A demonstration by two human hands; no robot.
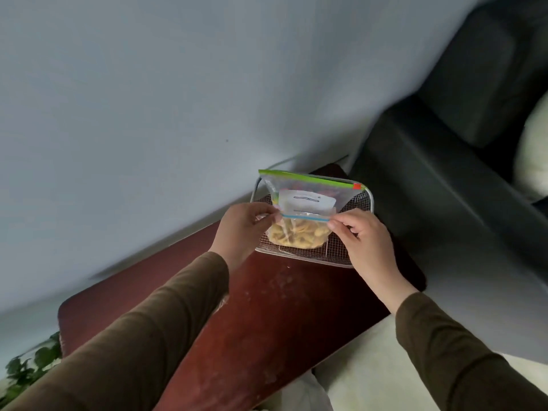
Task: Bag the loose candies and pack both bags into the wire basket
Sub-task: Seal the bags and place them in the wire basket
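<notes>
A clear bag point(299, 231) of yellow candies point(302, 234) sits low in the wire basket point(360, 203), its blue zip strip point(305, 217) stretched level between two hands. Behind it, in the same basket, a second bag point(308, 188) with a green zip strip stands upright with a white label facing the camera; what it holds is too blurred to tell.

The left hand point(241, 225) pinches the left end of the blue strip between thumb and fingertips, its back turned up and its wrist bent over the basket's near left corner. The right hand point(363, 235) pinches the right end the same way, thumb on the near side, the other fingers curled in. Both forearms, in brown sleeves point(142, 336), reach forward from the bottom of the view and converge on the bag.

The basket rests on the far end of a dark red desk point(281, 307) whose surface shows pale scuffs. A pale wall point(148, 99) runs along the left of the desk. To the right stands a dark sofa point(444, 158) with a light cushion point(533, 149). Green leaves point(29, 369) show at the lower left, and a pale surface point(370, 366) lies at the lower right.
</notes>
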